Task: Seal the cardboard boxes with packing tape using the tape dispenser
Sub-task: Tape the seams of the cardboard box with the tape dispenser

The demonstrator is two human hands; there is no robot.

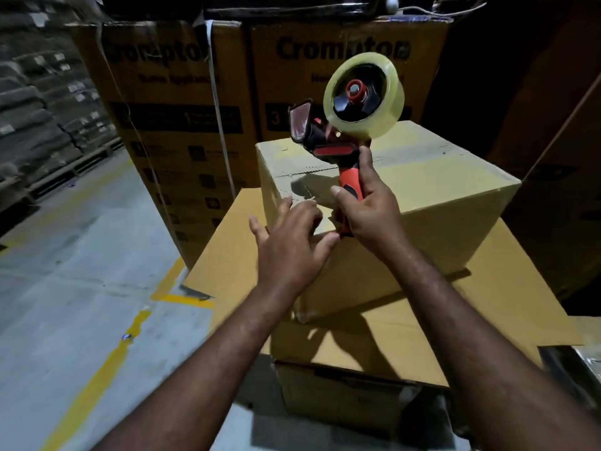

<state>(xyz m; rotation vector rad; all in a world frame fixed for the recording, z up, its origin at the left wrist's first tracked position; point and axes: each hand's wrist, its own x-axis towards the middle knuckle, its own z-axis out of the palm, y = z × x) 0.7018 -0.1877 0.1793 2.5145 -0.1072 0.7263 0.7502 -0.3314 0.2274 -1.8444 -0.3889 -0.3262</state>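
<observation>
A plain cardboard box (439,177) stands at centre on a flat cardboard sheet (487,307); its top flaps are closed along a middle seam. My right hand (369,209) grips the red-and-black handle of a tape dispenser (328,141), held upright above the box's near top edge. A roll of clear tape (364,96) sits on the dispenser's hub. My left hand (289,242) rests against the box's near corner, just left of the handle, fingers spread and holding nothing.
Beneath the sheet sits another carton (341,395). Two tall printed cartons (182,131) rise behind the box. Stacked sacks on pallets (42,102) line the far left. A grey concrete floor with yellow lines (97,320) spreads to the left.
</observation>
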